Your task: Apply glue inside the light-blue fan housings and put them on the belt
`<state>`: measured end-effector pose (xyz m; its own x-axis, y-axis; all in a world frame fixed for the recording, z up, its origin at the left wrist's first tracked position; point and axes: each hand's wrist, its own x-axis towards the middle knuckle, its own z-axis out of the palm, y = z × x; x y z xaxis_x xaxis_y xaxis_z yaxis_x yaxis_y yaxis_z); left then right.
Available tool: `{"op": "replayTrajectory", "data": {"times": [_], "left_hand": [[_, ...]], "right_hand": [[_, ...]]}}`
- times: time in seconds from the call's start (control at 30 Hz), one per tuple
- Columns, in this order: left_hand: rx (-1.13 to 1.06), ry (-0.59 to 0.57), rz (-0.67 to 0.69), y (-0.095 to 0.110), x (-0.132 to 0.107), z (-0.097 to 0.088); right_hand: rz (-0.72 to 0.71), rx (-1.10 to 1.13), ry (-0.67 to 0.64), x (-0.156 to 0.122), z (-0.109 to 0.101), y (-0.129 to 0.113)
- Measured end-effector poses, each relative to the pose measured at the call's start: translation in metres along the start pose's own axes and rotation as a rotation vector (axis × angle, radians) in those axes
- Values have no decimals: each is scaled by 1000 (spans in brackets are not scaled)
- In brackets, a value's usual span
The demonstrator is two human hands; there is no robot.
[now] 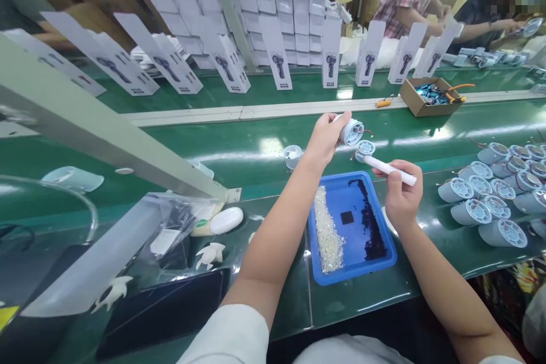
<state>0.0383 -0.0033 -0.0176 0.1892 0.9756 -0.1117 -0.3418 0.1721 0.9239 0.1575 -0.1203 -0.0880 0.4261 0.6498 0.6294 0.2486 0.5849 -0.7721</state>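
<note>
My left hand [326, 135] is closed around a light-blue round fan housing [352, 132], its open, ribbed face turned right and a thin wire sticking out. In my right hand [403, 193] is a white rod [390, 170], pinched near its lower end. The rod's far end meets or overlaps a second light-blue round part [365, 148]; whether they are joined I cannot tell. Below both hands lies a blue tray [318, 277] with small clear-white pieces [327, 236] on the left, small black pieces [371, 224] on the right and one black square [347, 217] between them.
Several light-blue housings [471, 212] stand at right. A cardboard box [420, 103] of blue items and orange-handled pliers sits beyond. Upright white cartons [279, 62] line the back. A grey metal post [128, 131] slants across the left, near a white computer mouse-like object [227, 220]. Other people work far right.
</note>
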Motion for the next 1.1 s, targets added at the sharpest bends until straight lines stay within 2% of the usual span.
{"op": "replayTrajectory", "data": {"times": [0.27,0.57,0.77,1.1], "left_hand": [[228,-56,73,-9,-3,3],[173,-107,28,-8,-5,7],[133,-69,34,-7,-6,7],[142,-82,16,-6,-10,11]], "right_hand": [[85,28,12,3,4,2],[91,23,20,2,3,5],[64,2,30,2,1,3],[29,-21,16,3,2,2]]}}
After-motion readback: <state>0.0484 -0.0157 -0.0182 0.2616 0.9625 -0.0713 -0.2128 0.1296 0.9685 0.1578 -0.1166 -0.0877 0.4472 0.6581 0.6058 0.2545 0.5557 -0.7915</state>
